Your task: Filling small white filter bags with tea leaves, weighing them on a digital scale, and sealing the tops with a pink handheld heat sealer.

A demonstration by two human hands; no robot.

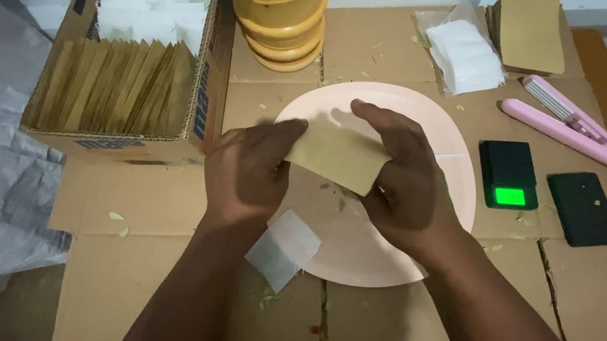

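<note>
Flat tan paper pouch (337, 156) pinched by fingers of left hand (247, 168) and right hand (402, 178), above round pink plate (431, 124).

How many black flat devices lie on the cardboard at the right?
2: a small scale with a green lit display beside the pink plate, and a plain black slab right of it.

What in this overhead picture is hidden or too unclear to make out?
- Brown envelope: both ends covered by the left hand and right hand; contents unseen.
- Yellow container: top cut off by the frame edge.
- Small scale: its green display too small to make out.
- Pink plate: middle hidden by hands.
</note>
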